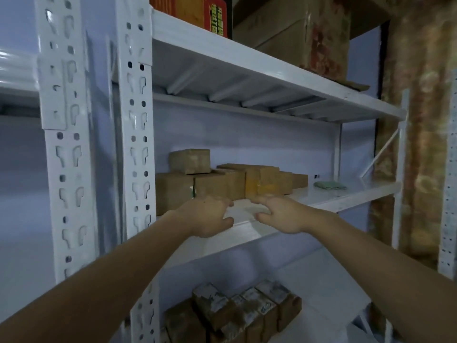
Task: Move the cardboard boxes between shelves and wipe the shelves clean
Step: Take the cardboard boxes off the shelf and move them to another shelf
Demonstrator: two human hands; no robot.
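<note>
Two bare hands reach toward the middle shelf (321, 199) of a white metal rack. The left hand (207, 215) hovers at the shelf's front edge, fingers loosely curled, grasping nothing. The right hand (279, 214), just beside it, is likewise released, its fingers relaxed and spread over the edge.

Behind the hands, roughly seven brown cardboard boxes (222, 181) crowd the left half of that shelf; one sits stacked on top at the far left, and one in the front row has a yellowish taped face. Their edges are blurred, so the count is uncertain. To their right lies a single green cloth (330, 185), apart from the boxes, with bare shelf surface around it.

On the lower shelf (329, 280), a second cluster of worn boxes (237, 310) bears whitish labels. The top shelf carries a red-and-orange box (197, 11) and a large carton (296, 33).
</note>
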